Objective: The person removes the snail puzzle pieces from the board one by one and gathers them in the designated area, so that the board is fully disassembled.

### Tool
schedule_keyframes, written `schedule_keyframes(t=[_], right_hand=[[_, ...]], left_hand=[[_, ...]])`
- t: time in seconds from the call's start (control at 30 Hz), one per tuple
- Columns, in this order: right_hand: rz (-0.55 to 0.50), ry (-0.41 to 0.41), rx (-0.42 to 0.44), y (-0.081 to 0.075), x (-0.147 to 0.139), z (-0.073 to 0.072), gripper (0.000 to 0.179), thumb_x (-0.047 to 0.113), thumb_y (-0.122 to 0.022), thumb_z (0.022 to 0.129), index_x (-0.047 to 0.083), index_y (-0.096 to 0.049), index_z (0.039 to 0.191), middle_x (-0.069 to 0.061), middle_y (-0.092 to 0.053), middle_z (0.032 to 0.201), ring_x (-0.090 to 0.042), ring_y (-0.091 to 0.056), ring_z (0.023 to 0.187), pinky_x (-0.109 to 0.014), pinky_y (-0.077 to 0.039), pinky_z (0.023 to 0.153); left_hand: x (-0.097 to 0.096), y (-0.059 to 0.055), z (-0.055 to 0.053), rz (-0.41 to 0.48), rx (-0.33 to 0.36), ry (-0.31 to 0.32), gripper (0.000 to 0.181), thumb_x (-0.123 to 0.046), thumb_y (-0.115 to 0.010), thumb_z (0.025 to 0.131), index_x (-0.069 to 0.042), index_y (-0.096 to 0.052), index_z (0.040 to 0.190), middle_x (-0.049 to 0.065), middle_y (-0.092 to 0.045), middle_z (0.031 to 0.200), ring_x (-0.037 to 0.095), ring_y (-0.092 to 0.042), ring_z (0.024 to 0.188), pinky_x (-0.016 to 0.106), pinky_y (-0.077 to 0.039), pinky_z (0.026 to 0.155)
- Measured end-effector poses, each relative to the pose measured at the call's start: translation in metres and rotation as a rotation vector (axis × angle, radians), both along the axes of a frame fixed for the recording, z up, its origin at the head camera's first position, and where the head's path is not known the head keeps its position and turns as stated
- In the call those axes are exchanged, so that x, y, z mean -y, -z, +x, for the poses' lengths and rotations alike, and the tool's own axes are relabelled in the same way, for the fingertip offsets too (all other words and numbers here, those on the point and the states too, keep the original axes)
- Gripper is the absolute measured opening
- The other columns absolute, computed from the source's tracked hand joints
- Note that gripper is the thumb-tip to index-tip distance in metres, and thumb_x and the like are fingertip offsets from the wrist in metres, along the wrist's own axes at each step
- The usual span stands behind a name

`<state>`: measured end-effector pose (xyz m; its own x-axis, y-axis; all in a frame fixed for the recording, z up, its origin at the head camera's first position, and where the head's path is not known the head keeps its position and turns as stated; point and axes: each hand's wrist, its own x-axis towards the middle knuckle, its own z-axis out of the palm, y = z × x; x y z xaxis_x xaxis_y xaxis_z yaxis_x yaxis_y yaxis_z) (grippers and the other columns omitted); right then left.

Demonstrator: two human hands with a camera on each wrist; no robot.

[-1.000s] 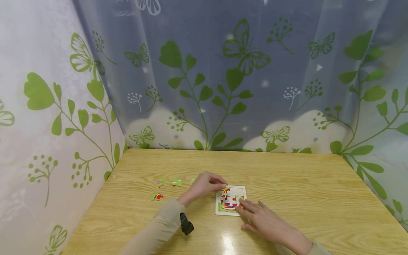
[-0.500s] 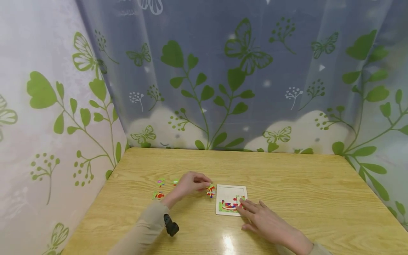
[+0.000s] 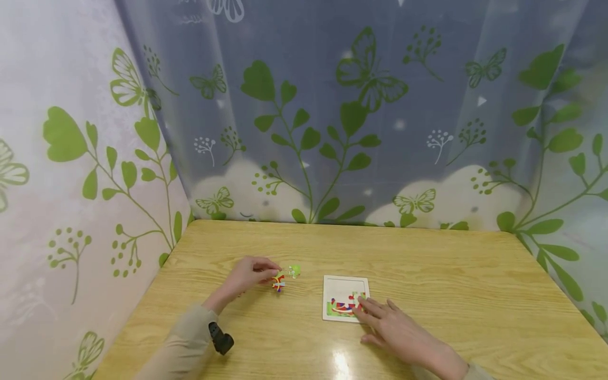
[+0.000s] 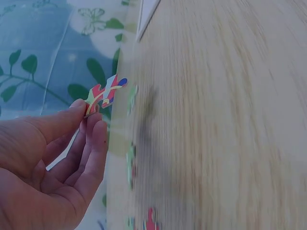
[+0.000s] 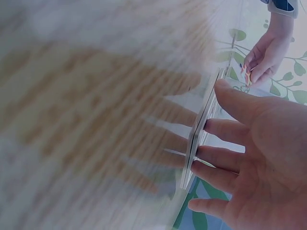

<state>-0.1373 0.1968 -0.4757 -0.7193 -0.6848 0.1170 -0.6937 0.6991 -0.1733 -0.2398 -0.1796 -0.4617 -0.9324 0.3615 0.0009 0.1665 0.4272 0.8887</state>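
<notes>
My left hand (image 3: pixel 244 278) pinches a red, yellow and blue jigsaw puzzle piece (image 4: pixel 109 92) between thumb and fingertips, raised off the table in the left wrist view. A green puzzle piece (image 3: pixel 294 271) lies just beyond it. To the right is a square, pale-framed puzzle board (image 3: pixel 336 285), its lower part filled with red, green and blue pieces (image 3: pixel 343 307). My right hand (image 3: pixel 394 328) rests its spread, fairly straight fingers on the board's right side. In the right wrist view, those fingers touch the board's edge (image 5: pixel 193 141).
The wooden table (image 3: pixel 451 279) reaches back to a patterned curtain (image 3: pixel 328 132), with another on the left. More loose pieces, a green one (image 4: pixel 131 165) and a red one (image 4: pixel 151 221), lie on the table in the left wrist view. The left hand hides them in the head view.
My left hand has moved left from the board, carrying the red puzzle piece off it and over near the loose pieces. The right hand has stayed on the board.
</notes>
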Motion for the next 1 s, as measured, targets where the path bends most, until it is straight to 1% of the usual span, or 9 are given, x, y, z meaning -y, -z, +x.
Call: schedule_keyframes(t=[0.13, 0.27, 0.4, 0.6, 0.77, 0.9, 1.0], right_hand=[[0.004, -0.002, -0.003, -0.001, 0.000, 0.000, 0.058, 0.041, -0.063, 0.098, 0.001, -0.059, 0.140, -0.022, -0.051, 0.148, -0.041, -0.054, 0.131, -0.068, -0.042, 0.102], [-0.001, -0.008, -0.015, 0.000, -0.001, -0.001, 0.057, 0.040, -0.063, 0.098, 0.001, -0.059, 0.140, -0.022, -0.052, 0.148, -0.041, -0.055, 0.130, -0.068, -0.042, 0.101], [0.001, -0.009, -0.018, 0.000, -0.001, 0.000, 0.058, 0.041, -0.063, 0.098, 0.001, -0.059, 0.140, -0.022, -0.052, 0.147, -0.041, -0.056, 0.129, -0.068, -0.043, 0.101], [-0.001, -0.006, 0.003, 0.000, -0.001, 0.000, 0.058, 0.040, -0.063, 0.098, 0.001, -0.059, 0.141, -0.022, -0.051, 0.148, -0.042, -0.055, 0.129, -0.068, -0.043, 0.101], [-0.012, -0.011, 0.000, 0.000, -0.001, -0.001, 0.059, 0.041, -0.063, 0.098, 0.001, -0.058, 0.141, -0.022, -0.051, 0.148, -0.042, -0.056, 0.129, -0.068, -0.043, 0.101], [-0.012, -0.011, -0.012, 0.001, -0.001, -0.001, 0.059, 0.042, -0.063, 0.098, 0.001, -0.059, 0.141, -0.022, -0.052, 0.147, -0.042, -0.056, 0.128, -0.068, -0.043, 0.101], [-0.011, -0.010, -0.018, 0.001, -0.001, 0.000, 0.059, 0.042, -0.063, 0.098, 0.001, -0.059, 0.140, -0.022, -0.052, 0.147, -0.042, -0.056, 0.128, -0.068, -0.043, 0.100]], left_hand=[[0.013, 0.001, 0.001, -0.037, -0.006, -0.026, 0.023, -0.015, -0.067, 0.099, 0.002, -0.074, 0.113, 0.016, -0.075, 0.101, 0.031, -0.072, 0.089, 0.043, -0.061, 0.078], [0.023, 0.004, -0.001, -0.066, 0.017, -0.045, 0.023, -0.016, -0.068, 0.099, 0.001, -0.075, 0.112, 0.012, -0.075, 0.099, 0.025, -0.072, 0.085, 0.038, -0.061, 0.076], [0.029, 0.009, -0.003, -0.126, 0.017, -0.062, 0.019, -0.015, -0.069, 0.098, 0.000, -0.076, 0.108, 0.008, -0.075, 0.094, 0.018, -0.069, 0.078, 0.033, -0.060, 0.070], [0.028, 0.011, -0.001, -0.219, -0.032, -0.088, 0.011, -0.013, -0.072, 0.095, -0.005, -0.078, 0.101, 0.002, -0.075, 0.089, 0.012, -0.066, 0.076, 0.027, -0.054, 0.064], [0.024, 0.012, 0.002, -0.284, -0.077, -0.106, 0.011, -0.013, -0.080, 0.088, -0.006, -0.078, 0.097, 0.000, -0.074, 0.087, 0.011, -0.065, 0.076, 0.028, -0.053, 0.065], [0.022, 0.014, 0.005, -0.306, -0.093, -0.103, 0.016, -0.011, -0.085, 0.083, -0.006, -0.078, 0.096, 0.000, -0.074, 0.085, 0.010, -0.065, 0.075, 0.029, -0.054, 0.066], [0.021, 0.015, 0.005, -0.306, -0.103, -0.099, 0.016, -0.010, -0.086, 0.081, -0.006, -0.077, 0.094, -0.001, -0.073, 0.082, 0.010, -0.064, 0.072, 0.028, -0.054, 0.064]])
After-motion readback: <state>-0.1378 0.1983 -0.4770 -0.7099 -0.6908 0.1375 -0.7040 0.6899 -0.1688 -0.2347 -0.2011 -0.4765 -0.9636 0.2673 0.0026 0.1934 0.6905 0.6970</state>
